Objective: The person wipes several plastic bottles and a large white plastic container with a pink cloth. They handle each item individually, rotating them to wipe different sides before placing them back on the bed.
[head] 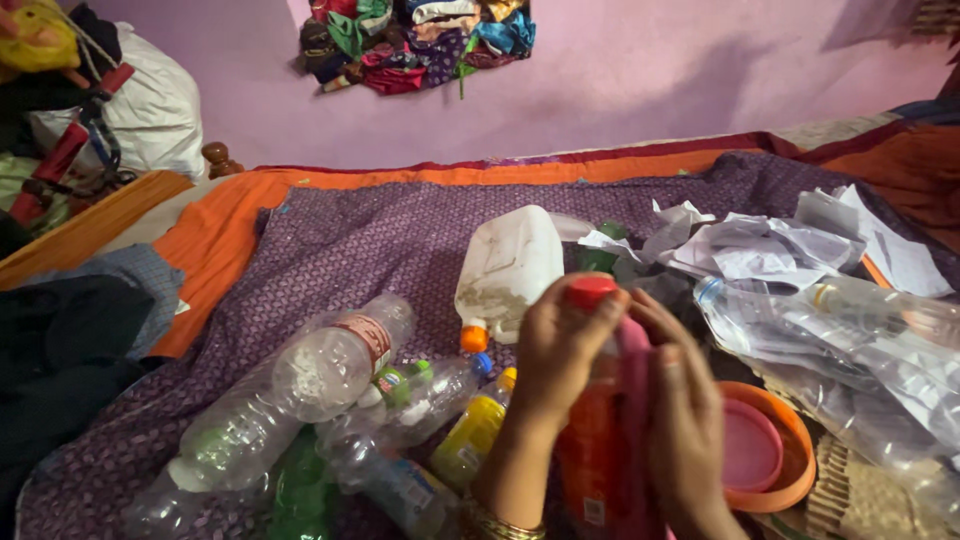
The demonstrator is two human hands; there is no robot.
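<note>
My left hand (556, 350) wraps around the upper part of an orange plastic bottle (590, 450) with a red cap, held upright in front of me. My right hand (682, 420) presses a pink cloth (632, 420) against the bottle's side. To the left of the bottle lie several empty clear plastic bottles (335, 365) and a small yellow bottle (472, 430) on a purple patterned bedspread (350, 240). A white plastic jug (510, 265) with an orange cap lies behind my hands.
An orange bowl with a pink lid (765, 450) sits at my right. Crumpled white paper (750, 245) and clear plastic bottles (860, 320) are heaped at the right. Dark clothes (60, 350) lie at the left, a white sack (150, 105) at the far left.
</note>
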